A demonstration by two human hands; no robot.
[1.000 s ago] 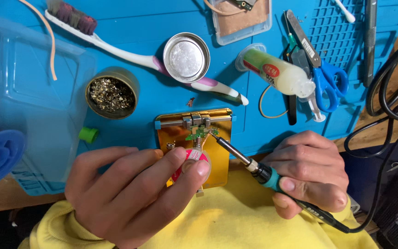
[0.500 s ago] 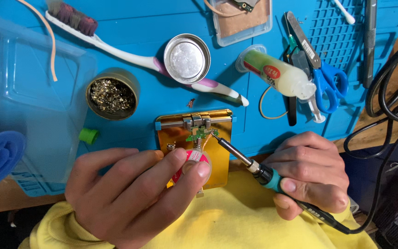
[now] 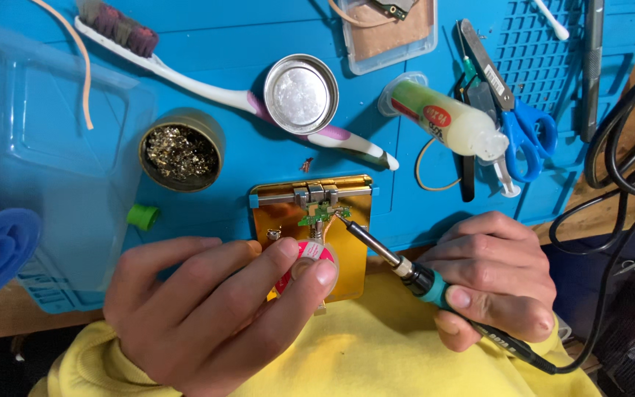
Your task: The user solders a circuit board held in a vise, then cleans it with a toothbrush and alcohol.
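Observation:
A gold clamp plate (image 3: 354,242) lies on the blue mat with a tiny green circuit board (image 3: 320,215) held in its metal clip. My right hand (image 3: 490,276) grips a soldering iron (image 3: 398,266) by its teal collar, and the iron's tip touches the board's right edge. My left hand (image 3: 214,309) pinches a small pink-and-white spool (image 3: 309,254) just below the board, with a thin wire running up toward the board.
A brass-wool tip cleaner (image 3: 179,153), a toothbrush (image 3: 214,84), a round metal tin (image 3: 301,93), a syringe of paste (image 3: 450,121), blue-handled scissors (image 3: 527,136), tweezers and a green cap (image 3: 142,216) lie on the blue mat (image 3: 222,29). A clear plastic box (image 3: 53,176) stands left; black cables (image 3: 626,162) right.

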